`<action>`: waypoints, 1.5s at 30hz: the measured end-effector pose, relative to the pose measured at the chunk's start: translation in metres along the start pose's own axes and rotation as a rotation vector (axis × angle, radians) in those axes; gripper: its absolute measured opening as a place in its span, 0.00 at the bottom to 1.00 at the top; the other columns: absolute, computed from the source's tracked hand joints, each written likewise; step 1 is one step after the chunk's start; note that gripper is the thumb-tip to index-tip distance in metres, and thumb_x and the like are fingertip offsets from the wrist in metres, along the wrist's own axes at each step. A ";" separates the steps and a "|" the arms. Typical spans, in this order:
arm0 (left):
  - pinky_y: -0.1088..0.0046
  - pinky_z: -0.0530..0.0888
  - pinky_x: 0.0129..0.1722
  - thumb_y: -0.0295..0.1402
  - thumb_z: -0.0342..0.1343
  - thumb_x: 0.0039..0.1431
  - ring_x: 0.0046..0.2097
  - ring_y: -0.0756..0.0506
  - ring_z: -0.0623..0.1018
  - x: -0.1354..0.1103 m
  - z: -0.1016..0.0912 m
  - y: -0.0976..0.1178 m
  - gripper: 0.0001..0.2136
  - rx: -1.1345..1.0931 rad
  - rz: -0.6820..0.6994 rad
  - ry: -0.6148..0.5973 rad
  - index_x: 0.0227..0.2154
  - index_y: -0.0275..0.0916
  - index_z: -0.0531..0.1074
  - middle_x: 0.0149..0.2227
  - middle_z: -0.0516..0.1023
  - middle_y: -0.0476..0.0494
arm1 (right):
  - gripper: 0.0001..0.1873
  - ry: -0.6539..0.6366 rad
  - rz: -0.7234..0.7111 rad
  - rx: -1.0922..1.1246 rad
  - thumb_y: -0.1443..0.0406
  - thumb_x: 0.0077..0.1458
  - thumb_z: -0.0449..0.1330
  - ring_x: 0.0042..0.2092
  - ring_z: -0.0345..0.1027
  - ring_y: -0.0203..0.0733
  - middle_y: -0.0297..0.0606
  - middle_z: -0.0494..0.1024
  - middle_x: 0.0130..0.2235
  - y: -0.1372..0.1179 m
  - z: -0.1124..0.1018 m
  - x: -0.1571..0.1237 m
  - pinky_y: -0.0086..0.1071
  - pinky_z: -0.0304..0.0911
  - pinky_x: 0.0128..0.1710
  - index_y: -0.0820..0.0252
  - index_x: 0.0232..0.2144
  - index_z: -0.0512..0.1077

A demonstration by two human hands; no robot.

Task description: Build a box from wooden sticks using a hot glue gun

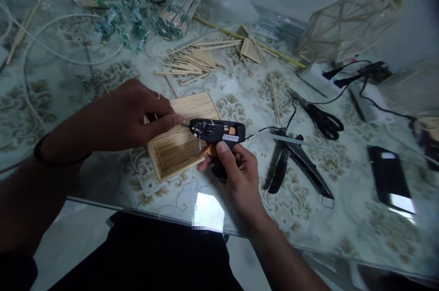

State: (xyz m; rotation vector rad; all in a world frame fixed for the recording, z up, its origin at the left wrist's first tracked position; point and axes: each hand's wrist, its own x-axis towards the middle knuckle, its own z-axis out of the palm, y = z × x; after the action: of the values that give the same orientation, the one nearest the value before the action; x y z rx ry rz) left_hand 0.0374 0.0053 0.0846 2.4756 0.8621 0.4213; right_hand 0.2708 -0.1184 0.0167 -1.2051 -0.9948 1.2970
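Observation:
My right hand (pixel 236 170) is wrapped round the grip of a black glue gun (pixel 216 132), its nozzle pointing left over a wooden stick panel (pixel 181 138) lying on the glass table (pixel 103 177). My left hand (pixel 126 115) rests on the panel's upper left part, fingers pinched together at the nozzle tip; what they pinch is too small to make out. A dark band circles my left wrist.
Loose wooden sticks (pixel 192 60) lie beyond the panel. Black cutters (pixel 295 161) and scissors (pixel 320 117) sit right of the glue gun. A phone (pixel 389 177) lies far right. A stick-built frame (pixel 346 21), a power strip (pixel 317 78), cables and packaged sticks (pixel 178 12) fill the back.

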 end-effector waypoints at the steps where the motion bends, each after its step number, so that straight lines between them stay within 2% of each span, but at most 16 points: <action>1: 0.77 0.62 0.28 0.40 0.53 0.73 0.21 0.55 0.70 0.000 0.000 0.001 0.22 -0.001 -0.002 -0.001 0.30 0.34 0.84 0.21 0.77 0.51 | 0.21 -0.003 0.000 0.002 0.49 0.71 0.66 0.31 0.81 0.41 0.36 0.87 0.29 0.000 0.000 0.000 0.35 0.72 0.39 0.57 0.34 0.84; 6: 0.78 0.62 0.30 0.38 0.52 0.73 0.23 0.55 0.70 0.000 -0.005 0.007 0.21 -0.005 -0.035 -0.048 0.30 0.33 0.83 0.21 0.75 0.52 | 0.21 -0.016 -0.006 0.041 0.49 0.72 0.65 0.31 0.80 0.39 0.35 0.86 0.28 -0.001 0.000 0.001 0.33 0.70 0.39 0.56 0.33 0.84; 10: 0.78 0.64 0.34 0.36 0.52 0.75 0.25 0.56 0.70 -0.001 -0.007 0.011 0.20 -0.045 -0.051 -0.088 0.31 0.32 0.83 0.23 0.75 0.53 | 0.23 0.087 0.002 0.075 0.44 0.67 0.67 0.27 0.75 0.36 0.33 0.83 0.27 -0.011 -0.014 0.014 0.30 0.69 0.32 0.56 0.32 0.81; 12: 0.77 0.65 0.34 0.36 0.51 0.75 0.25 0.56 0.70 -0.001 -0.005 0.010 0.21 -0.062 -0.034 -0.079 0.28 0.32 0.82 0.23 0.75 0.52 | 0.28 0.141 0.026 -0.073 0.38 0.62 0.67 0.25 0.72 0.37 0.33 0.81 0.27 -0.019 -0.028 0.025 0.31 0.68 0.28 0.56 0.30 0.79; 14: 0.77 0.68 0.35 0.39 0.54 0.75 0.27 0.54 0.77 -0.003 -0.002 0.007 0.20 -0.081 -0.014 -0.023 0.31 0.35 0.84 0.26 0.81 0.51 | 0.34 0.196 0.071 -0.287 0.32 0.57 0.64 0.25 0.71 0.38 0.34 0.79 0.25 -0.028 -0.045 0.038 0.33 0.68 0.27 0.56 0.28 0.76; 16: 0.77 0.73 0.38 0.42 0.60 0.72 0.34 0.50 0.85 -0.004 0.002 0.005 0.15 -0.109 -0.008 0.044 0.37 0.39 0.87 0.34 0.89 0.48 | 0.39 0.255 0.108 -0.441 0.27 0.54 0.60 0.24 0.70 0.40 0.36 0.77 0.24 -0.034 -0.064 0.049 0.34 0.67 0.26 0.56 0.27 0.75; 18: 0.77 0.75 0.39 0.42 0.66 0.68 0.37 0.47 0.88 -0.005 0.006 0.005 0.11 -0.113 -0.026 0.080 0.40 0.41 0.88 0.39 0.91 0.47 | 0.42 0.298 0.132 -0.540 0.25 0.52 0.58 0.23 0.68 0.40 0.38 0.77 0.22 -0.038 -0.081 0.058 0.34 0.64 0.24 0.57 0.26 0.75; 20: 0.78 0.73 0.35 0.40 0.67 0.65 0.34 0.48 0.87 -0.005 0.009 0.008 0.10 -0.089 -0.043 0.111 0.37 0.40 0.88 0.36 0.91 0.46 | 0.45 0.338 0.155 -0.655 0.22 0.50 0.55 0.23 0.67 0.41 0.40 0.77 0.22 -0.040 -0.097 0.066 0.35 0.61 0.24 0.58 0.24 0.76; 23: 0.77 0.71 0.32 0.36 0.63 0.66 0.30 0.50 0.84 -0.005 0.012 0.014 0.09 -0.037 -0.059 0.148 0.33 0.40 0.87 0.32 0.89 0.47 | 0.46 0.384 0.190 -0.825 0.23 0.52 0.53 0.23 0.67 0.44 0.42 0.76 0.21 -0.041 -0.116 0.079 0.37 0.58 0.25 0.59 0.23 0.77; 28: 0.75 0.69 0.32 0.33 0.60 0.67 0.29 0.50 0.82 -0.006 0.012 0.015 0.11 0.041 -0.031 0.155 0.30 0.40 0.85 0.30 0.88 0.48 | 0.37 0.423 0.213 -1.046 0.35 0.63 0.55 0.26 0.68 0.48 0.43 0.74 0.19 -0.042 -0.136 0.098 0.39 0.57 0.30 0.56 0.17 0.75; 32: 0.76 0.71 0.32 0.32 0.61 0.67 0.28 0.51 0.82 -0.009 0.008 0.010 0.10 0.020 0.029 0.159 0.31 0.42 0.86 0.30 0.88 0.49 | 0.31 0.447 0.189 -1.160 0.44 0.65 0.59 0.29 0.71 0.52 0.43 0.72 0.18 -0.038 -0.142 0.104 0.39 0.56 0.33 0.52 0.15 0.70; 37: 0.80 0.74 0.31 0.33 0.61 0.71 0.29 0.51 0.86 -0.012 -0.004 0.006 0.11 0.000 0.118 0.199 0.34 0.40 0.87 0.32 0.90 0.48 | 0.23 0.470 0.109 -1.203 0.50 0.61 0.61 0.32 0.71 0.54 0.42 0.72 0.21 -0.034 -0.143 0.100 0.42 0.60 0.37 0.51 0.18 0.69; 40: 0.83 0.74 0.32 0.33 0.61 0.74 0.30 0.53 0.86 -0.014 -0.014 0.007 0.11 0.032 0.179 0.234 0.38 0.38 0.87 0.34 0.91 0.48 | 0.19 0.505 -0.005 -1.162 0.47 0.58 0.63 0.39 0.74 0.58 0.48 0.79 0.31 -0.039 -0.137 0.092 0.46 0.66 0.45 0.53 0.25 0.72; 42: 0.84 0.76 0.35 0.32 0.62 0.74 0.31 0.54 0.87 -0.015 -0.021 0.010 0.08 0.081 0.189 0.244 0.40 0.39 0.87 0.36 0.91 0.49 | 0.21 0.513 -0.091 -1.090 0.44 0.59 0.62 0.46 0.74 0.60 0.52 0.82 0.39 -0.044 -0.128 0.082 0.51 0.68 0.53 0.54 0.32 0.75; 43: 0.83 0.77 0.37 0.31 0.63 0.73 0.33 0.54 0.87 -0.017 -0.023 0.012 0.07 0.102 0.187 0.253 0.41 0.40 0.86 0.38 0.92 0.50 | 0.23 0.496 -0.120 -1.041 0.42 0.61 0.60 0.47 0.75 0.60 0.52 0.83 0.42 -0.047 -0.121 0.076 0.52 0.68 0.55 0.54 0.35 0.77; 45: 0.82 0.80 0.41 0.28 0.64 0.71 0.37 0.52 0.89 -0.021 -0.023 0.018 0.05 0.116 0.195 0.303 0.41 0.43 0.85 0.41 0.92 0.52 | 0.29 0.400 -0.129 -0.905 0.38 0.65 0.53 0.45 0.78 0.57 0.47 0.84 0.40 -0.049 -0.106 0.062 0.50 0.73 0.53 0.53 0.39 0.79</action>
State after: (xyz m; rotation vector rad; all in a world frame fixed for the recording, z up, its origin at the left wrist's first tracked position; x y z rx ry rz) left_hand 0.0202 -0.0129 0.1107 2.6564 0.7793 0.8542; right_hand 0.3871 -0.0604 0.0426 -1.9361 -1.3702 0.4297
